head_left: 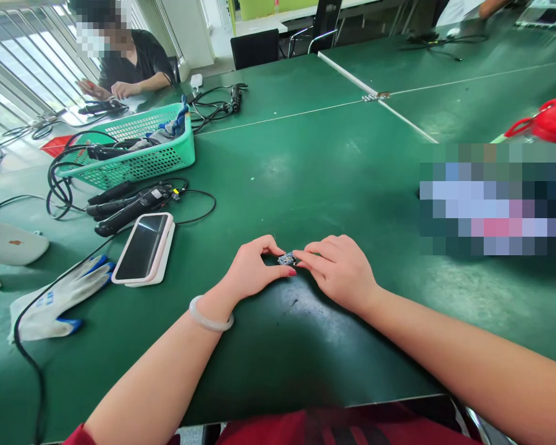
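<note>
A tiny dark circuit board (pixel 286 258) rests on the green table (pixel 306 173) in front of me. My left hand (pixel 250 267) pinches its left side between thumb and forefinger, a pale bangle on the wrist. From the right, my right hand (pixel 338 267) meets it, fingers together and fingertips pressed on the board's right edge. Both hands lie low on the table surface.
A phone on a white pad (pixel 143 248) lies to the left, beside work gloves (pixel 55 296) and black corded tools (pixel 125 207). A green basket (pixel 134 145) holds more tools. Another person (pixel 120 62) sits at the far left. A red object (pixel 549 120) stands far right.
</note>
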A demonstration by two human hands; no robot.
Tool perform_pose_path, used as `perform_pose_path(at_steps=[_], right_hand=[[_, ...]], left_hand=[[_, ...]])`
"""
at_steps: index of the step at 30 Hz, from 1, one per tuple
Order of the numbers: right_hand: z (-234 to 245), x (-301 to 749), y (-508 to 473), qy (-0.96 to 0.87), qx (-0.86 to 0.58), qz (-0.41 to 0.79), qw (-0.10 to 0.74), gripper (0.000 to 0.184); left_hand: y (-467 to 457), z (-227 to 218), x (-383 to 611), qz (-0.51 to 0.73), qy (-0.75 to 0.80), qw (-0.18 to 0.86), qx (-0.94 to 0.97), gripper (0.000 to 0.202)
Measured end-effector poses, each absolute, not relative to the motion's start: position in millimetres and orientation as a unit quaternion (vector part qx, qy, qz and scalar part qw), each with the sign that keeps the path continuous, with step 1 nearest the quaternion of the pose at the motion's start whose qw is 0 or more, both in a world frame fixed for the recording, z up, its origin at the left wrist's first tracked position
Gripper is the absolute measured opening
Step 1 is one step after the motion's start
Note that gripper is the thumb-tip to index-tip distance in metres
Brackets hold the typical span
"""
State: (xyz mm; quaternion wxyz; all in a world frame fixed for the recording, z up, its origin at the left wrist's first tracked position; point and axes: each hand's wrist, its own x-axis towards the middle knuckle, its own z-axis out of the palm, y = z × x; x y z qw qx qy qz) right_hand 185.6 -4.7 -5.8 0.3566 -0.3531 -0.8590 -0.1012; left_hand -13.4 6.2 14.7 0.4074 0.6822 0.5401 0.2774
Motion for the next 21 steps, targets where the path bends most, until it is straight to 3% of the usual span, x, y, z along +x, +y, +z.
perform_pose_path(at_steps=[7, 21], right_hand=[[-11.1, 188.5, -1.3, -0.869, -0.431, 0.108, 0.217, 0.015], [-8.7, 188.0, -0.4, -0.856, -0.439, 0.180, 0.207, 0.023]], left_hand=[[9.0, 13.3, -16.7, 0.263, 0.555, 0.392, 0.685, 0.033], [10.9, 9.3, -18.3, 0.262, 0.544, 0.398, 0.691, 0.034]])
